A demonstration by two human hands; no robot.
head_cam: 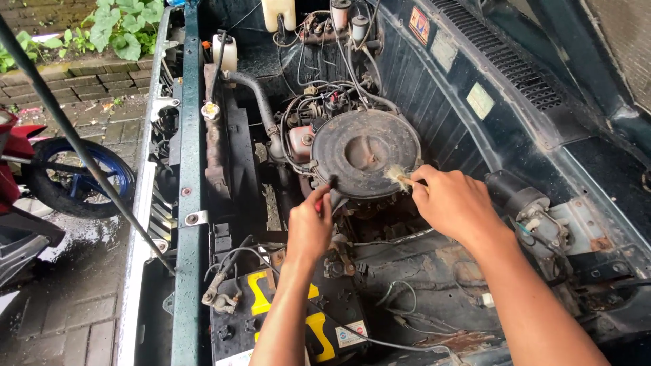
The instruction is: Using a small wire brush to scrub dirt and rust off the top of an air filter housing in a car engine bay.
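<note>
I look down into an open car engine bay. A round, rusty black air-cleaner housing (365, 153) sits in the middle. My right hand (456, 203) holds a small brush (397, 177), its pale bristles touching the housing's right rim. My left hand (308, 227) grips a tool with a red handle and a dark tip (331, 184) at the housing's lower left edge; most of the tool is hidden in my fist.
A black battery with yellow markings (291, 318) lies below my left arm. Hoses, wires and a radiator (218, 146) fill the bay. A bonnet prop rod (81, 146) slants across the left. A motorbike wheel (74, 177) stands on wet paving.
</note>
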